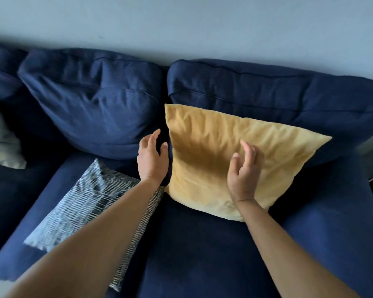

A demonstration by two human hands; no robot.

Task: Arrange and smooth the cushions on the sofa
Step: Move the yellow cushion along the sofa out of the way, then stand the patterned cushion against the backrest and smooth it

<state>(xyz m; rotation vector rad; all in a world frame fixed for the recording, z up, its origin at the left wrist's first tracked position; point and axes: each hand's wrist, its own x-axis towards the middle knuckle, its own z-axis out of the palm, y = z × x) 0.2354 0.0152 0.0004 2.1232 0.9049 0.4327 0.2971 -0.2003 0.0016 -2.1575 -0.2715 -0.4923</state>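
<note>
- As seen from the head camera, a yellow cushion (235, 160) stands propped against the right-hand navy back cushion (267, 100) of a navy sofa (192, 244); square, soft, velvety-looking, its face creased in shallow wrinkles, lower edge resting on the seat.
- Left hand (152, 158): fingers spread and curved, not clamped on anything, just beside the yellow cushion's left edge; whether the thumb touches the fabric cannot be told.
- Right hand (243, 175): fingers loosely apart and bent, held over the cushion's face at its lower middle; contact with the fabric cannot be told.
- Patterned cushion (78, 209): lying flat on the seat under and to the left of the left forearm; woven grey-white cloth with short dark dashes in rows, flattened shape.
- Second navy back cushion (95, 104): up and left of the left hand; plump, tilted, piped seam, deep folds in matte fabric.
- Pale cushion (0, 143): far left of the left hand, at the picture's edge, only partly seen; off-white, rumpled.
- Wall (181, 22): beyond both hands, above the sofa back; plain, pale grey-blue, smooth.
</note>
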